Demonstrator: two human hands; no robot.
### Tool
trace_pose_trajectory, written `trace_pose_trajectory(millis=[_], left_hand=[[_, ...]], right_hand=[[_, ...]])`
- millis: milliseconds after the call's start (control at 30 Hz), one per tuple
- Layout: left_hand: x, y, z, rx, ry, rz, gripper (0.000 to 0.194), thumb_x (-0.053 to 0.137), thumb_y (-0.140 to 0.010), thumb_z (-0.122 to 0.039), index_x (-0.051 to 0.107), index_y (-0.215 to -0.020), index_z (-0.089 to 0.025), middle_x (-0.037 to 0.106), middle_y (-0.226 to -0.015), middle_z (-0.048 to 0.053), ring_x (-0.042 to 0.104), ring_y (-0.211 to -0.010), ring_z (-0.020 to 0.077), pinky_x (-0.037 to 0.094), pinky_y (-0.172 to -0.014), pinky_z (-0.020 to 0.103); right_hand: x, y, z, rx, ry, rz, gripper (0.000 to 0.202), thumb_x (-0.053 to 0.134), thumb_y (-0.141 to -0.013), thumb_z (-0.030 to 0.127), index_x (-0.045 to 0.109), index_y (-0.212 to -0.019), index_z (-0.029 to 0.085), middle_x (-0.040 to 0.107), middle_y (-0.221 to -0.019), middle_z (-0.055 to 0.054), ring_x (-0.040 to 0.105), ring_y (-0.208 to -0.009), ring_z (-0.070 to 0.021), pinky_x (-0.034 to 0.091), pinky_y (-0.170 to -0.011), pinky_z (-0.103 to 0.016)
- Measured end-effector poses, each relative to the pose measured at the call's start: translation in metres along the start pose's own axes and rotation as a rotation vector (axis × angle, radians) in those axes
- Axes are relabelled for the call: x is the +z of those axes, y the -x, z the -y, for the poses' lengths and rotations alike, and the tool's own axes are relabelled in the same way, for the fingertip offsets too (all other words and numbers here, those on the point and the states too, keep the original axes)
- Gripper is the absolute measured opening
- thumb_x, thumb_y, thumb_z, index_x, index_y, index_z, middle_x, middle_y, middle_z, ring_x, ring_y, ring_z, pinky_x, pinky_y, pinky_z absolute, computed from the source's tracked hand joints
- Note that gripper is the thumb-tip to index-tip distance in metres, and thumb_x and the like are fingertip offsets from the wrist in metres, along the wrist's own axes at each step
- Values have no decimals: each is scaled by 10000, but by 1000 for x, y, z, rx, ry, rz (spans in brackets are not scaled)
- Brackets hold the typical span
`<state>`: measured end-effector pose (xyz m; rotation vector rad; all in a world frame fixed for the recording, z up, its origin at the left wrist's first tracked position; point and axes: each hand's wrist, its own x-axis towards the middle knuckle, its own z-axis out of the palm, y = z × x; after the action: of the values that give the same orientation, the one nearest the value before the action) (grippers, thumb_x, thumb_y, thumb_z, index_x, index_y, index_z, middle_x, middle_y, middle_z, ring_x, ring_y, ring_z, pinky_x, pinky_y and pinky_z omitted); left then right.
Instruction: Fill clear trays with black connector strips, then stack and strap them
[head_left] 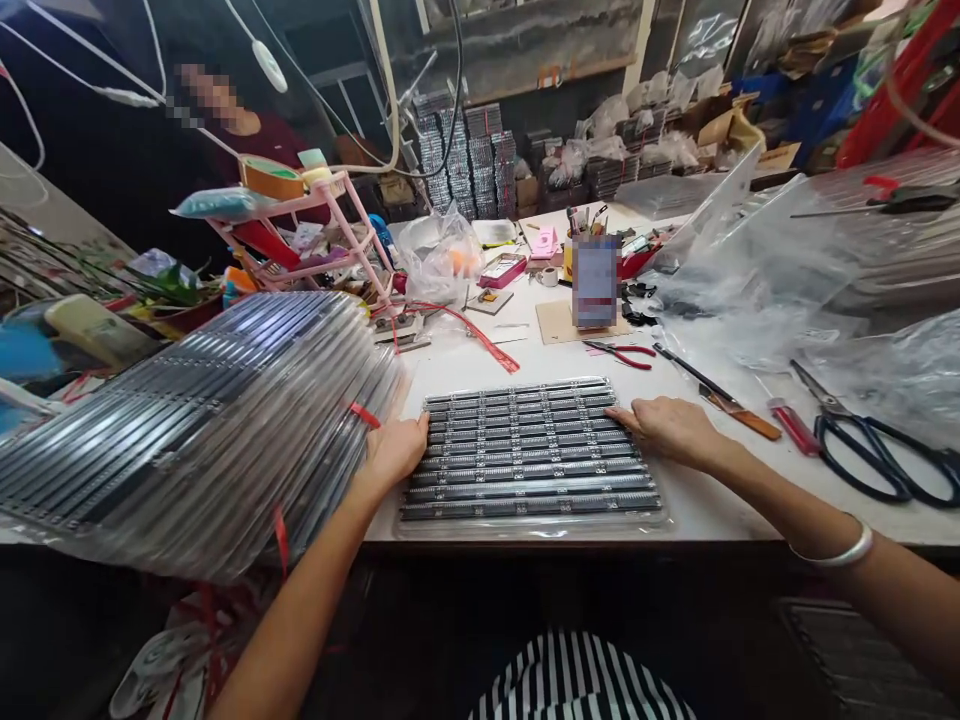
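A clear plastic tray (pixel 534 527) with rows of dark comb-like strips (pixel 536 450) lies flat at the table's front edge. My left hand (pixel 394 452) grips its left side, with the thumb along the edge and the other fingers partly hidden. At the upper right edge, my right hand (pixel 671 428) pinches the tray between thumb and fingers. To the left, close beside my left hand, stands a large leaning stack of similar filled trays (pixel 172 420), with red ties (pixel 364 415) showing on it.
Right of the tray lie red-handled pliers (pixel 626 355), a brown-handled blade (pixel 739 410), a red-handled tool (pixel 795 428) and large scissors (pixel 874 450). Clear plastic sheets (pixel 757 270) cover the right side. A pink rack (pixel 330 225) and an upright phone-like screen (pixel 596 280) stand behind. A person (pixel 274 150) is at the far left.
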<state>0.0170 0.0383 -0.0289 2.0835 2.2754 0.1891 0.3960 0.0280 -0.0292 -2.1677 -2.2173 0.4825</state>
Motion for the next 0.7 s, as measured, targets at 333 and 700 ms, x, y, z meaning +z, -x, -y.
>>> trace_pose_trajectory(millis=[333,700], left_hand=[[27,74,17,44,84,-272,415,401,-906,-415,608,-1180,-181,570,-1059,116,516,-932,259,430,-870,425],[10,69,14,-66,1052,-143,485,531,-854,-464,563,-1263,-203,605,-1168,91,544,-1115,198,431,-953,326]], right_hand=[[67,78,-11,-305,-142,-543,451,297,-960,453,465,-1319,240,548,-1264,-109,543,-1067,-280,464,-803,-439],[58,67,33,-128,-680,-606,363,449,-914,355,592,-1210,200,470,-1385,-107,445,-1265,-260,386,-1040,-473]])
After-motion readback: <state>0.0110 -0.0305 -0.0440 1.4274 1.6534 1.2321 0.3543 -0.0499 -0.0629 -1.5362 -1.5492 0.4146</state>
